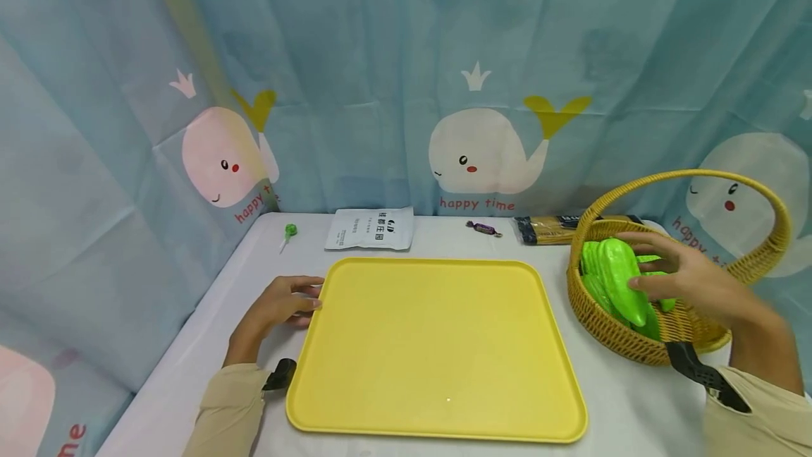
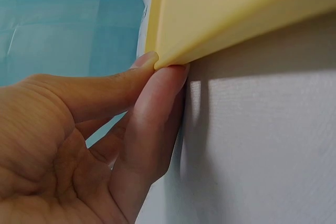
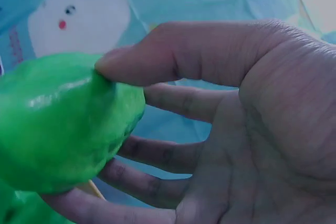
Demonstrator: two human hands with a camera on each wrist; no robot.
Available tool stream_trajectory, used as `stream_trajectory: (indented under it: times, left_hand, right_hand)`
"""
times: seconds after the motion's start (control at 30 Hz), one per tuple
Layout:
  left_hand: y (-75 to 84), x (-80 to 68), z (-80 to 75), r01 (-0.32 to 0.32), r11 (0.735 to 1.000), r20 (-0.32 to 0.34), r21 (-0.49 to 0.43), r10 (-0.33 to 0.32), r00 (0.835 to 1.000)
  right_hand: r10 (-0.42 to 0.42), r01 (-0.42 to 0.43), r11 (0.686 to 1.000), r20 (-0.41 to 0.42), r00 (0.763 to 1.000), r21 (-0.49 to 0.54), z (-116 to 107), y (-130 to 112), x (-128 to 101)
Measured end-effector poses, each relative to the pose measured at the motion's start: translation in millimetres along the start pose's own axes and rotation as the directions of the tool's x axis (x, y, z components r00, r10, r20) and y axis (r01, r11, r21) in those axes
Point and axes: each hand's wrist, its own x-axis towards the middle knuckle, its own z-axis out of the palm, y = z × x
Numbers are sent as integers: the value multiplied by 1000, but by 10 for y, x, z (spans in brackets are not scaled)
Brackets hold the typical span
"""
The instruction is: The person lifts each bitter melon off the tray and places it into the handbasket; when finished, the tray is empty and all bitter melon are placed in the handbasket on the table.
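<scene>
My left hand (image 1: pixel 285 305) pinches the left rim of the yellow tray (image 1: pixel 438 429), thumb and fingers meeting at its edge. The left wrist view shows the rim of the tray (image 2: pixel 210 38) between thumb and fingertips. On the right, my right hand (image 1: pixel 691 277) holds a bright green, bumpy bitter melon (image 1: pixel 620 277) over the wicker basket (image 1: pixel 609 340). Its thumb presses one side of the bitter melon (image 3: pixel 58 124) while the other fingers curl round the far side. More green bitter melons (image 1: pixel 596 291) lie in the basket beneath it.
Behind the tray lie a white packet (image 1: pixel 370 229), a purple-wrapped candy (image 1: pixel 483 229) and a green lollipop (image 1: pixel 290 231). A long pack of noodles (image 1: pixel 548 230) lies partly behind the basket, whose tall handle (image 1: pixel 685 175) arches up. A blue curtain (image 1: pixel 393 55) hangs along the table's back.
</scene>
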Motion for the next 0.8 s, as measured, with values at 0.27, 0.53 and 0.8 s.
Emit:
stream_trajectory:
  times: [0.27,0.53,0.8]
  left_hand:
    - [-10,4,-5,0,1000,0,8,0,1000]
    - [-10,3,0,13,1000,-5,16,-13,1000]
    - [-12,24,7,26,999,-9,24,-26,1000]
  right_hand:
    - [115,-117,991,-44,992,-61,-155,225,-77]
    - [182,-187,977,-51,982,-102,-219,373,-125]
    - [189,-194,975,-55,981,-110,-238,515,-141]
